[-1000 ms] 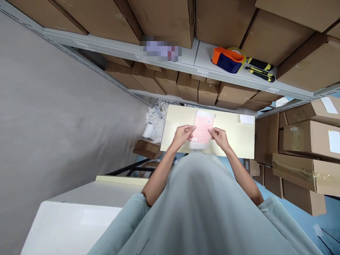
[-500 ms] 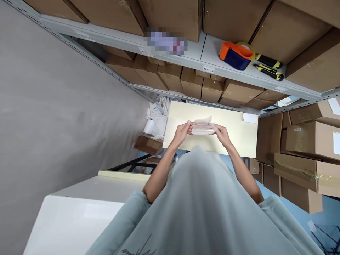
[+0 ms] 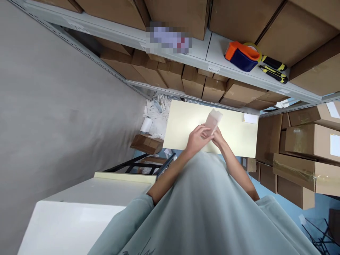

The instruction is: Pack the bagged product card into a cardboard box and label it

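Observation:
A small, pale pinkish, see-through bag (image 3: 213,119) is held up slantwise above the cream tabletop (image 3: 183,118); its open-looking top end points away from me. My left hand (image 3: 198,138) closes on the bag's lower left side, with the fingers reaching across it. At its lower right edge, my right hand (image 3: 217,137) grips the bottom, its fingers partly hidden behind the bag and the left hand. Whether anything is inside the bag I cannot tell.
A white box or pad (image 3: 250,118) lies at the table's right end. On the shelf above are an orange-and-blue tape dispenser (image 3: 243,56) and yellow-black utility knives (image 3: 273,69). Cardboard boxes (image 3: 294,170) are stacked at right; scrap paper (image 3: 156,117) is heaped at left.
My hands have come together from the two ends of the bag. The bag has turned from lying level between them to standing slantwise, and my left hand has moved right.

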`<state>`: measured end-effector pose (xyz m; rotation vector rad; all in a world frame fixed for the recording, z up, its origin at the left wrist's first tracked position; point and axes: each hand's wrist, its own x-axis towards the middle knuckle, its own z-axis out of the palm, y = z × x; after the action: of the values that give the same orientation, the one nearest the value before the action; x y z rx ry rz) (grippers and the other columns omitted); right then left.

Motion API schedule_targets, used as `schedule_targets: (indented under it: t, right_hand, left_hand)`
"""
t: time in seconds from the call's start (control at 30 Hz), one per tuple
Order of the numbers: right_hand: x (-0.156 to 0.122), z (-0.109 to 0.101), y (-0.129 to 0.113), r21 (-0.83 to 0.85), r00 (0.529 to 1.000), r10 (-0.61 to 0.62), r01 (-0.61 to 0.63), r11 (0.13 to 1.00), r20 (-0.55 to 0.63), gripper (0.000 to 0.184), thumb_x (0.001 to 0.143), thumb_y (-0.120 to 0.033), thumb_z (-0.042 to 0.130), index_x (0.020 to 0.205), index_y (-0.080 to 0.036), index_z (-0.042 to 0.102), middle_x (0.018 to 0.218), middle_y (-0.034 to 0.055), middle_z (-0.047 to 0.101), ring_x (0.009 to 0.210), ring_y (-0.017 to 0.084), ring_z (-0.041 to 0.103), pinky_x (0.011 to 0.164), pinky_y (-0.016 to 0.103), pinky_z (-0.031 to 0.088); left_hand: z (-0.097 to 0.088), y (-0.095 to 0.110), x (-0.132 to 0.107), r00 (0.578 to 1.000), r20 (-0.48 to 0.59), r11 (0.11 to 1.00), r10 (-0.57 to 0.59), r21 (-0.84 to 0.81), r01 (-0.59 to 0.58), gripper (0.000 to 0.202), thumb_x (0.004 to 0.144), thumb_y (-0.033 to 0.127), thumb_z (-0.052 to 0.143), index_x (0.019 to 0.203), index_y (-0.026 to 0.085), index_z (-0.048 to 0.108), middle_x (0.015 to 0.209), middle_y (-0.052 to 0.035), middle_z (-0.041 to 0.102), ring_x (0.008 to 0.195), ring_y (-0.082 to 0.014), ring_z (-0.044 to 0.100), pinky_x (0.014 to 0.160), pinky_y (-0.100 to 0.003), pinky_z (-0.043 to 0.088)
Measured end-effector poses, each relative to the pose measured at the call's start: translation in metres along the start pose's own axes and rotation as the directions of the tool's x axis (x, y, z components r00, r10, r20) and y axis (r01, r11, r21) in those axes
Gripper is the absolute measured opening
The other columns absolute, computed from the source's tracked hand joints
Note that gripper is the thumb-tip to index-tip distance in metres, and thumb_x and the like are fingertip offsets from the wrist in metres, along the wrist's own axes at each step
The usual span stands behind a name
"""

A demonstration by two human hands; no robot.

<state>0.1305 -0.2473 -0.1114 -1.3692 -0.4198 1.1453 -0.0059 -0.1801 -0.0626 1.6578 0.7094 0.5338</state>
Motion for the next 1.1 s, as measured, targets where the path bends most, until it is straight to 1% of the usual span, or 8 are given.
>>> schedule_targets:
  t: [0.17,0.27,0.37,0.47,0.57,0.73,0.93,1.1]
  right_hand:
    - [0.010,0.018,0.010,0.112,0.989,0.118,-0.128,0.985,0.094,0.051,0.078,-0.077,0.073,0.095,-0.029,0.078,0.099,0.0098,0.080,0.119,0.032,0.073,0.086,0.041,0.065]
    - [0.018,0.027,0.018,0.173,0.986,0.135,-0.151,0.973,0.098,0.043,0.075,-0.069,0.081,0.091,-0.029,0.078,0.102,0.0084,0.082,0.120,0.032,0.073,0.090,0.041,0.064]
    - [0.032,0.038,0.029,0.178,0.988,0.155,-0.156,0.972,0.019,0.039,0.067,-0.051,0.091,0.093,-0.026,0.077,0.107,0.0070,0.083,0.113,0.029,0.076,0.092,0.039,0.064]
    - [0.053,0.049,0.046,0.095,0.971,0.202,-0.190,0.977,-0.130,0.044,0.063,-0.047,0.094,0.097,-0.024,0.078,0.101,0.0044,0.084,0.098,0.023,0.077,0.087,0.034,0.062]
    - [0.081,0.065,0.066,0.032,0.945,0.234,-0.233,0.972,-0.229,0.047,0.059,-0.046,0.097,0.097,-0.023,0.081,0.090,0.0029,0.083,0.087,0.019,0.075,0.081,0.031,0.060]
    - [0.136,0.100,0.100,-0.076,0.941,0.156,-0.187,0.980,-0.299,0.046,0.061,-0.047,0.095,0.097,-0.019,0.085,0.087,0.0045,0.082,0.082,0.018,0.072,0.080,0.033,0.060]
    - [0.197,0.123,0.126,-0.356,0.924,0.024,-0.171,0.919,-0.381,0.033,0.080,-0.040,0.075,0.100,-0.016,0.084,0.083,0.0057,0.080,0.076,0.020,0.070,0.078,0.034,0.060]
    - [0.212,0.130,0.137,-0.524,0.922,-0.024,-0.198,0.828,-0.386,0.028,0.086,-0.033,0.069,0.104,-0.019,0.085,0.085,0.0049,0.079,0.082,0.022,0.072,0.085,0.034,0.059]
  left_hand:
    - [0.013,0.008,-0.002,0.980,-0.049,0.926,0.191,0.340,-0.164,0.028,0.086,0.019,0.081,0.113,0.024,0.076,0.118,-0.0085,0.071,0.116,-0.0260,0.072,0.102,-0.036,0.061]
    - [0.001,0.000,-0.003,0.970,-0.076,0.906,0.232,0.381,-0.187,0.029,0.088,0.018,0.080,0.115,0.025,0.073,0.119,-0.0053,0.074,0.109,-0.0218,0.075,0.098,-0.033,0.063]
    - [-0.024,-0.016,-0.003,0.974,-0.167,0.949,0.154,0.301,-0.098,0.027,0.090,0.019,0.080,0.115,0.026,0.072,0.118,-0.0029,0.076,0.093,-0.0161,0.078,0.090,-0.029,0.066]
    - [-0.063,-0.045,0.005,0.961,-0.275,0.985,-0.016,0.158,0.062,0.019,0.096,0.019,0.072,0.113,0.025,0.072,0.112,-0.0013,0.079,0.085,-0.0132,0.078,0.083,-0.026,0.067]
    - [-0.111,-0.090,0.023,0.922,-0.359,0.971,-0.143,0.128,0.201,0.014,0.099,0.021,0.068,0.111,0.022,0.076,0.114,-0.0051,0.080,0.087,-0.0152,0.079,0.083,-0.027,0.067]
    - [-0.171,-0.165,0.067,0.903,-0.330,0.922,-0.273,0.179,0.344,0.023,0.096,0.015,0.069,0.115,0.017,0.081,0.111,-0.0086,0.081,0.092,-0.0188,0.079,0.090,-0.029,0.065]
    - [-0.187,-0.216,0.113,0.871,-0.274,0.860,-0.407,0.206,0.467,0.037,0.089,0.004,0.067,0.120,0.020,0.081,0.118,-0.0057,0.084,0.091,-0.0195,0.080,0.091,-0.029,0.064]
    - [-0.185,-0.240,0.127,0.869,-0.264,0.837,-0.418,0.260,0.481,0.038,0.090,0.002,0.063,0.118,0.020,0.082,0.118,-0.0065,0.083,0.093,-0.0196,0.080,0.093,-0.029,0.062]
